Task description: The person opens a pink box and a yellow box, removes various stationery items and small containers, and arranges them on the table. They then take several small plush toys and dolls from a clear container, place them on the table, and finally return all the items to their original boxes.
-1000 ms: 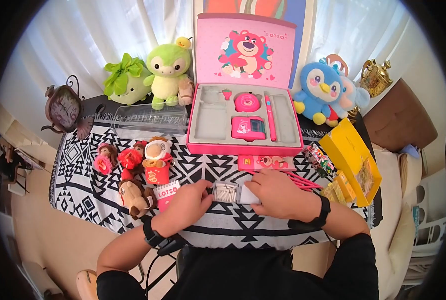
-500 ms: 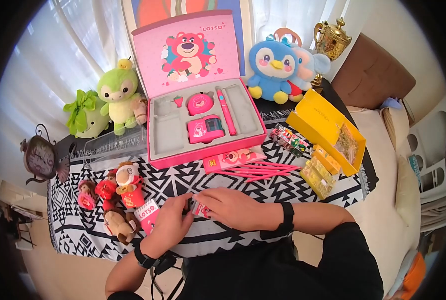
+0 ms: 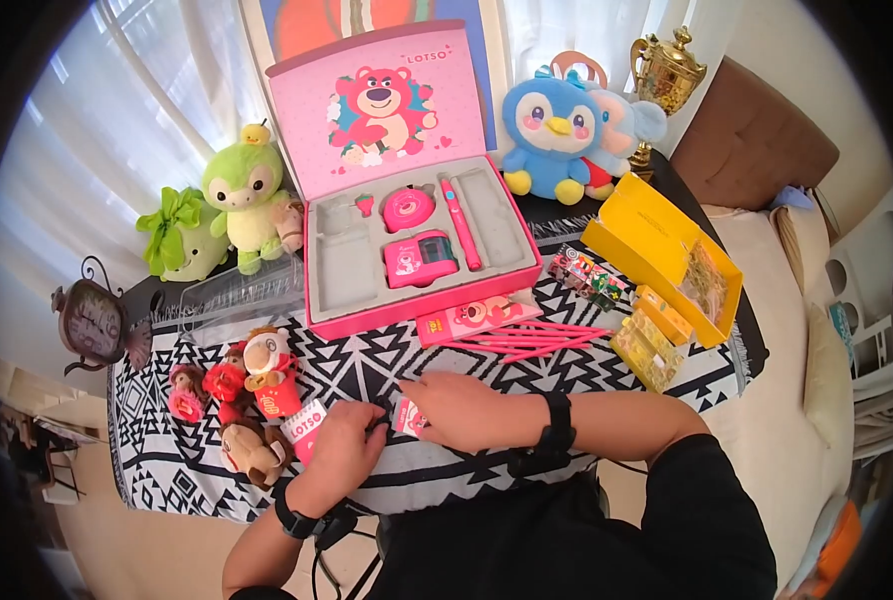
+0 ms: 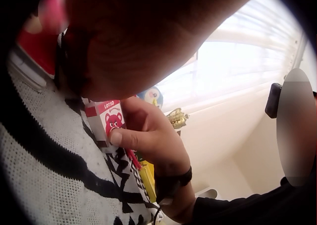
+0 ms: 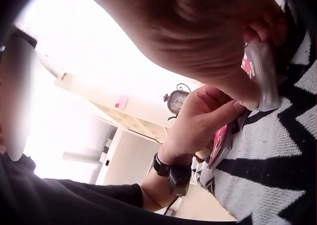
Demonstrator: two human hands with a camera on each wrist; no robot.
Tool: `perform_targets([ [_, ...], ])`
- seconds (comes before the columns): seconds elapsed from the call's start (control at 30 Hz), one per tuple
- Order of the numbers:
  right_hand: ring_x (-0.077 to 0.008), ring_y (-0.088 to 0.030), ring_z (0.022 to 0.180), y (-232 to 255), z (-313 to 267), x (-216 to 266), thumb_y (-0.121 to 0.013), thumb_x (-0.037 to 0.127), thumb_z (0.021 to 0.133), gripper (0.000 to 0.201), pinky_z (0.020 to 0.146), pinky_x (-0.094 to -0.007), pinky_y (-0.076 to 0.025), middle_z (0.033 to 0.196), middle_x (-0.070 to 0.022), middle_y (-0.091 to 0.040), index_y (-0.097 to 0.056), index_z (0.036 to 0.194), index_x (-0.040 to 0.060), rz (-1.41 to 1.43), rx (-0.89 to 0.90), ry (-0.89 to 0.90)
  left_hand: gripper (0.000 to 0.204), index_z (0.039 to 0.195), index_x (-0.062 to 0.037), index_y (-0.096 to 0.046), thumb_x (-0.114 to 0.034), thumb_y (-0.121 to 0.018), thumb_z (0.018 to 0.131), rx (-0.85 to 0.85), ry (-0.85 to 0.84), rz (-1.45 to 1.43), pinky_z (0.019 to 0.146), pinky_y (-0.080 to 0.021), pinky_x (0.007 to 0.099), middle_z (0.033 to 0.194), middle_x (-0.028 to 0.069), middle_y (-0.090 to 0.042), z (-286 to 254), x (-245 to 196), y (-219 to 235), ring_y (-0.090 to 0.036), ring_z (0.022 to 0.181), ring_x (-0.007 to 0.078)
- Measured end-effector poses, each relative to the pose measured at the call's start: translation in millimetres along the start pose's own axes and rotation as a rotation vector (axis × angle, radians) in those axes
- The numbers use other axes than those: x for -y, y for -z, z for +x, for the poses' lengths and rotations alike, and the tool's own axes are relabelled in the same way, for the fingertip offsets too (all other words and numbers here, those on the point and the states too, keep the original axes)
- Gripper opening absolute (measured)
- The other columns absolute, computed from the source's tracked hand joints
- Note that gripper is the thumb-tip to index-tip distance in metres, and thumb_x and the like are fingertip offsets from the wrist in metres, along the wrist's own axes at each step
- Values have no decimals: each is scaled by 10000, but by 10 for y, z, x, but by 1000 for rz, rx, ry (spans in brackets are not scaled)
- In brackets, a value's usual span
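In front of the person, the right hand (image 3: 457, 412) holds a small plastic case (image 3: 407, 416) with a pink and white LOTSO bear label. The left wrist view shows the thumb across the labelled face of the case (image 4: 113, 120), which stands on edge close over the cloth. A clear plastic end of the case (image 5: 267, 76) shows in the right wrist view. Just left of it is the left hand (image 3: 347, 438), fingers bent and thumb tip close to the right thumb (image 5: 205, 118); I cannot tell whether it pinches anything. A LOTSO notepad (image 3: 305, 430) lies beside the left hand.
Behind the hands stands an open pink LOTSO gift box (image 3: 417, 305) with a sharpener inside. Pink pencils (image 3: 537, 340) lie before it. A yellow box (image 3: 657, 240) is at right. Small plush toys (image 3: 257, 452) sit at left on the patterned cloth (image 3: 177, 480).
One second ago the case lay open and flat between the hands, showing small white sticks. Now it is closed and tipped up in the right hand. The head view has turned right.
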State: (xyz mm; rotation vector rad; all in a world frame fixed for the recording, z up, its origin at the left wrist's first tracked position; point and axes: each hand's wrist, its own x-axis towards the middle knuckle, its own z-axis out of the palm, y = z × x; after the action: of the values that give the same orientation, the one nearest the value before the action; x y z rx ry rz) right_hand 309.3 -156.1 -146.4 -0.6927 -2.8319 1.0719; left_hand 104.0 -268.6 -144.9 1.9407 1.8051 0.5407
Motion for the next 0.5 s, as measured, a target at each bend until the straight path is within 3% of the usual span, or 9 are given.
perform_targets([
  [0.03,-411,-626,1030,-4,39,-21,-692,182,880,526,894,-474,-507,1083,-237,-632,-520,1299,-85,73,108,-31,255,1078,6,-653,-74,-726,848,2,-34,-10,767,-497,425,908,156,-637,9,5,10,-611,854,342],
  [0.17,-424,-644,1017,46,44,0,-664,183,897,422,871,-488,-503,1030,-259,-652,-539,1224,-54,139,81,-25,196,1023,2,-644,-70,-714,855,-28,-117,-120,768,-490,439,899,167,-636,5,-2,96,-603,853,371],
  [0.2,-428,-644,1015,77,24,-3,-649,188,909,372,863,-492,-502,1033,-264,-652,-548,1187,-37,225,68,-65,165,1062,-9,-630,-66,-684,917,-48,-149,-137,753,-484,375,872,106,-630,-10,13,105,-619,843,270],
  [0.23,-433,-644,1013,96,1,-14,-635,193,922,322,854,-496,-501,1037,-270,-653,-557,1150,-21,310,54,-107,165,1062,-9,-630,-66,-684,917,-55,-140,-135,753,-484,375,872,106,-630,-23,-28,153,-619,843,270],
  [0.3,-399,-663,957,58,-9,-95,-618,187,940,296,815,-468,-509,991,-243,-658,-560,1152,-13,295,-24,-66,190,1109,-3,-615,-95,-675,954,203,296,-499,728,-473,283,906,65,-629,-43,-153,262,-578,779,148],
  [0.33,-351,-667,923,71,-16,-106,-622,178,940,299,794,-436,-510,969,-218,-654,-554,1156,-17,388,-89,-66,226,1193,-28,-589,-120,-656,997,232,231,-597,711,-443,215,906,-3,-605,-52,-67,209,-522,773,56],
  [0.37,-304,-670,890,83,-18,-115,-627,169,939,302,773,-404,-512,948,-192,-650,-548,1161,-21,480,-156,-66,226,1193,-28,-589,-120,-656,997,233,229,-598,711,-443,215,906,-3,-605,-62,-25,157,-522,773,56],
  [0.4,-156,-634,858,100,4,-124,-635,169,964,278,739,-331,-497,918,-111,-640,-552,1159,-12,511,-142,-111,241,1216,-40,-571,-109,-651,999,281,191,-715,721,-448,217,929,-4,-598,-66,-4,120,-536,794,60],
  [0.5,-70,-591,858,166,10,-101,-601,169,1018,218,724,-279,-491,939,-43,-628,-556,1150,1,737,-121,-130,266,1253,-56,-535,-85,-633,1007,327,125,-851,745,-458,227,980,-6,-581,-33,-56,82,-570,846,66],
])
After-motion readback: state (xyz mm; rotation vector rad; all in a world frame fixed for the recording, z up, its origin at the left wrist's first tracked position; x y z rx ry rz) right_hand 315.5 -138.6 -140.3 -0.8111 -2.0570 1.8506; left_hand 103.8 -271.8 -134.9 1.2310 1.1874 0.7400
